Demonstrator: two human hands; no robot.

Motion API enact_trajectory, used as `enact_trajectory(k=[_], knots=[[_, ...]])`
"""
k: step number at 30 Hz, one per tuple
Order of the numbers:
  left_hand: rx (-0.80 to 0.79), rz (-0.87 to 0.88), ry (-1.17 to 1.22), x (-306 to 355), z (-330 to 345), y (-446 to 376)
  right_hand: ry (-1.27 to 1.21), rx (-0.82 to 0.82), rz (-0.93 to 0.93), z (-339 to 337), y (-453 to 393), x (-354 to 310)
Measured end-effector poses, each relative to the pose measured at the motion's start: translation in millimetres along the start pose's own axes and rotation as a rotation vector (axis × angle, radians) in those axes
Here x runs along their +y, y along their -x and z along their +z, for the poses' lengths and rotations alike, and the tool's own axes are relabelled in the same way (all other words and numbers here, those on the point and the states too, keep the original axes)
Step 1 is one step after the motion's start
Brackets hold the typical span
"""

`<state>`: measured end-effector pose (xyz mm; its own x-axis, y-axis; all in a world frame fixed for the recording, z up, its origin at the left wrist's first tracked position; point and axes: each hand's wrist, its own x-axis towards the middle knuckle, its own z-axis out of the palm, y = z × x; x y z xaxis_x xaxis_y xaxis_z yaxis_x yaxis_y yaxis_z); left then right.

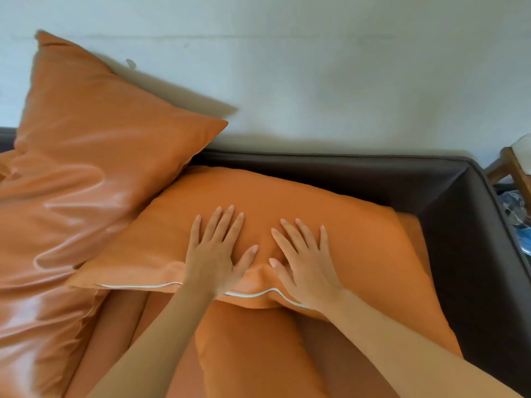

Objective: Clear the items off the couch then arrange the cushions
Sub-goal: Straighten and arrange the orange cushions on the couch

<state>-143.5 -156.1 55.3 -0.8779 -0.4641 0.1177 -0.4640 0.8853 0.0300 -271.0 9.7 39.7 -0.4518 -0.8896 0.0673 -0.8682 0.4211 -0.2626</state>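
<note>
An orange cushion (359, 242) with a white zip along its near edge lies against the dark brown couch back (344, 173) at the right end. My left hand (217, 248) and my right hand (304, 262) rest flat on its middle, side by side, fingers spread, palms pressing down. A second, shinier orange cushion (94, 145) leans upright against the wall on the left, overlapping the first one's left corner. Orange seat cushions (253, 346) lie beneath and in front.
The brown couch arm (474, 254) closes off the right side. Beyond it stand a wooden piece of furniture (514, 170) and some bluish clutter (517, 214) on the floor. A pale wall (316, 67) rises behind the couch.
</note>
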Motion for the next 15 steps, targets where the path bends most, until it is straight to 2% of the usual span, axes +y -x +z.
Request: enact_trajectory(k=[4, 8, 10, 12, 15], knots=[[0.028, -0.001, 0.012, 6, -1, 43, -0.003, -0.02, -0.102, -3, 23, -11], [0.033, -0.081, 0.02, 12, 7, 92, -0.014, -0.009, -0.221, 9, 54, -22], [-0.06, -0.144, 0.059, 16, 20, 119, -0.015, -0.078, -0.264, 25, 75, -26], [-0.207, -0.276, 0.089, 22, 38, 148, -0.012, -0.233, -0.297, 45, 99, -32], [-0.392, -0.6, 0.181, 31, 62, 181, -0.102, -0.444, -0.148, 74, 126, -43]])
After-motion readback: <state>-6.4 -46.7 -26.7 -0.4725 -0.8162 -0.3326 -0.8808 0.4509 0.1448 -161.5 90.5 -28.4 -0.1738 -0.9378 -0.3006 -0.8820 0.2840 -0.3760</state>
